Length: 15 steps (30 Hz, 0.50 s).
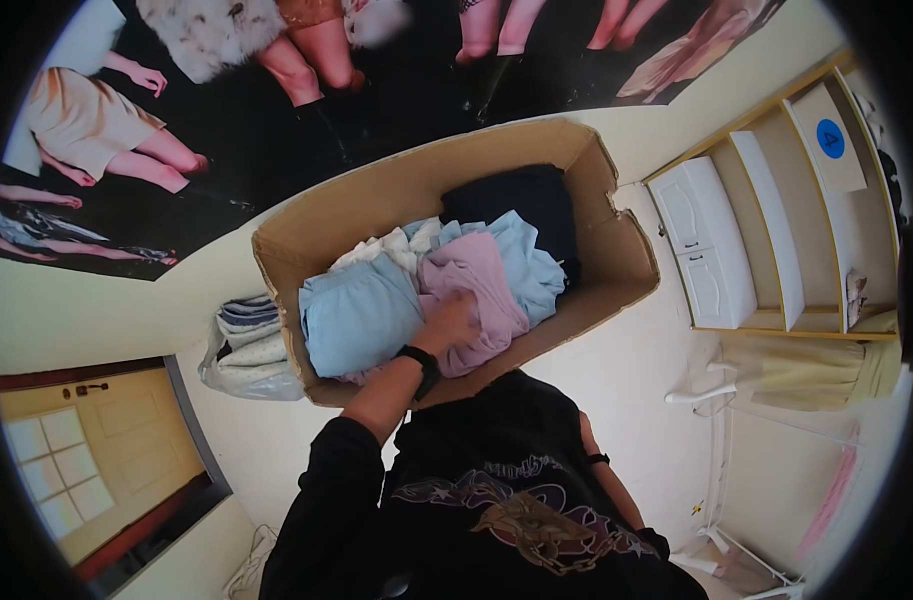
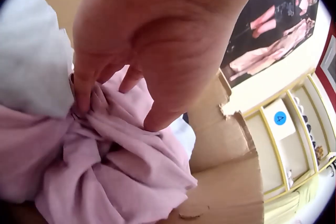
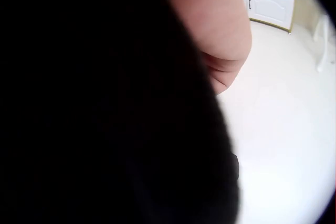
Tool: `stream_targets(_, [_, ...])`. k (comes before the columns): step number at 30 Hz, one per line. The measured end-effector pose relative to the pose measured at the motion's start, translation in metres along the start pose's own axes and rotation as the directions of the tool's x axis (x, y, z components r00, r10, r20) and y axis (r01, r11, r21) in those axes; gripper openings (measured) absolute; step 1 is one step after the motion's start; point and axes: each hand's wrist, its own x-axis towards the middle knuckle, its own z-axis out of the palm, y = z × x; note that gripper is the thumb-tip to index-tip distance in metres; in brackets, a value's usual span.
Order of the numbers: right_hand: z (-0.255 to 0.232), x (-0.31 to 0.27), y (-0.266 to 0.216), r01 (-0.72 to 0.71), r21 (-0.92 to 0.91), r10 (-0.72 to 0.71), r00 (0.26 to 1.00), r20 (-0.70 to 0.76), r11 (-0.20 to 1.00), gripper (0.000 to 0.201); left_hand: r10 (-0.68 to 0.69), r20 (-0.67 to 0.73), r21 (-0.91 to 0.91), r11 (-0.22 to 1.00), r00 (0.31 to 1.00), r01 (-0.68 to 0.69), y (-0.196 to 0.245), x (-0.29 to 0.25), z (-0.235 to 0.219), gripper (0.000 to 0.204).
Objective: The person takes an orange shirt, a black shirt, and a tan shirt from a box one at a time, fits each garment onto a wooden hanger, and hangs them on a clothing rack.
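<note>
Left hand (image 1: 452,324): fingers bent, thumb opposed, gripping folds of one pink garment (image 1: 479,268), lying between light-blue garments (image 1: 361,315) in cardboard box (image 1: 616,248). Right hand (image 3: 218,19): mostly hidden, hold indeterminable. Handling: probably best gathered deeper, neighbours undisturbed.

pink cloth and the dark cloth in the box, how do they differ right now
The pink cloth is pale and dusty in shade, while the dark cloth is nearly black. The left hand touches the pink cloth; no hand touches the dark cloth. The pink cloth lies nearer the person, the dark cloth toward the far right corner. Both are in the cardboard box.
</note>
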Motion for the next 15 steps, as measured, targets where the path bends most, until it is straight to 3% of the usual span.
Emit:
stream_targets(2, [-0.009,0.001,-0.028,0.121,-0.093,-0.111,0.989,0.103,0.988,0.024,0.001,-0.008,0.049,0.999,1.000,-0.001,0.023,0.007,0.017,0.083])
stream_targets(3, [-0.019,0.001,-0.039,0.117,-0.103,-0.105,0.988,0.111,0.988,0.024,0.000,-0.011,0.098,0.995,1.000,0.001,0.029,0.009,0.024,0.084])
stream_targets(5, [-0.044,-0.004,-0.064,0.130,-0.190,-0.068,0.952,0.299,0.973,0.024,0.009,-0.019,0.021,1.000,1.000,-0.009,0.023,0.010,0.033,0.083])
stream_targets(6, [-0.054,-0.025,-0.124,0.198,-0.403,-0.057,0.941,0.335,0.894,0.024,0.029,-0.034,-0.042,0.999,0.999,-0.031,0.019,0.007,0.036,0.081])
stream_targets(7, [-0.067,-0.021,-0.128,0.198,-0.502,-0.038,0.950,0.310,0.842,0.023,-0.002,-0.051,-0.048,0.999,0.999,-0.001,0.018,0.002,0.027,0.081])
stream_targets(9, [-0.089,-0.006,-0.161,0.261,-0.677,-0.040,0.945,0.324,0.689,0.021,-0.079,0.124,-0.273,0.956,0.989,0.110,0.022,-0.014,-0.011,0.076])
stream_targets(10, [-0.097,-0.007,-0.195,0.323,-0.743,-0.046,0.929,0.368,0.586,0.020,-0.131,0.084,-0.279,0.949,0.988,0.149,0.024,-0.027,-0.020,0.076])
stream_targets(12, [-0.097,0.008,-0.251,0.439,-0.716,-0.090,0.878,0.469,0.543,0.020,-0.237,-0.120,-0.234,0.951,0.964,0.204,0.028,-0.066,-0.042,0.063])
stream_targets(13, [-0.087,0.012,-0.289,0.515,-0.681,-0.108,0.831,0.546,0.521,0.020,-0.309,-0.203,-0.286,0.926,0.929,0.245,0.047,-0.094,-0.066,0.049])
stream_targets(14, [-0.073,0.012,-0.326,0.588,-0.639,-0.116,0.774,0.623,0.496,0.020,-0.390,-0.267,-0.306,0.901,0.881,0.307,0.063,-0.122,-0.079,0.049])
stream_targets(15, [-0.057,0.017,-0.356,0.702,-0.535,-0.169,0.667,0.726,0.469,0.021,-0.462,-0.366,-0.418,0.857,0.807,0.301,0.079,-0.149,-0.086,0.046])
